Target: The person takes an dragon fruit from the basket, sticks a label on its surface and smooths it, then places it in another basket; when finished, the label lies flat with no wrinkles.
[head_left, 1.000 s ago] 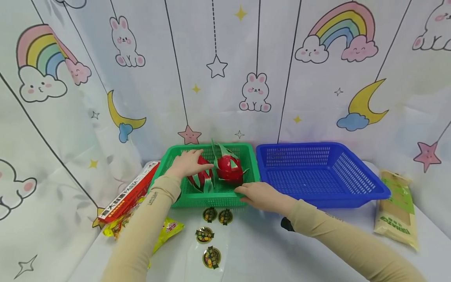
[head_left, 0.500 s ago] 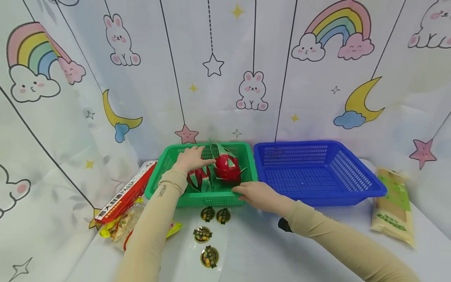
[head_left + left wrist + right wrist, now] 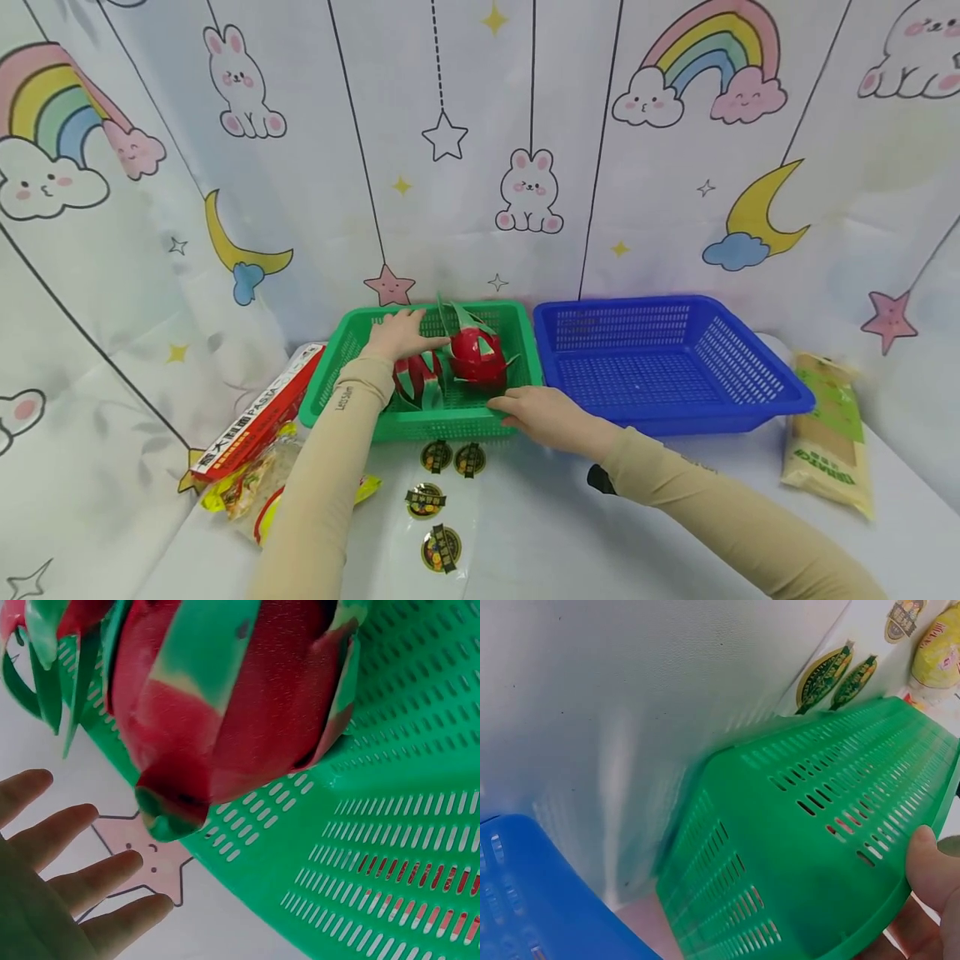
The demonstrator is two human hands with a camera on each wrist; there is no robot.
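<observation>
Head view shows two red fruits (image 3: 477,357) inside the green basket (image 3: 442,428); the left hand (image 3: 395,336), spread straight, is near them, and the right hand (image 3: 553,418) pinches the basket's front rim (image 3: 450,414).

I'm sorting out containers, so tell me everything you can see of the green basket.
The green basket looks like plastic: open-topped, roughly rectangular, with rounded corners, a smooth rim and slotted walls. It appears to sit flat on the white table, beside the blue basket, and holds two red dragon fruits. The right hand grips its near rim; the left hand is over it.
</observation>
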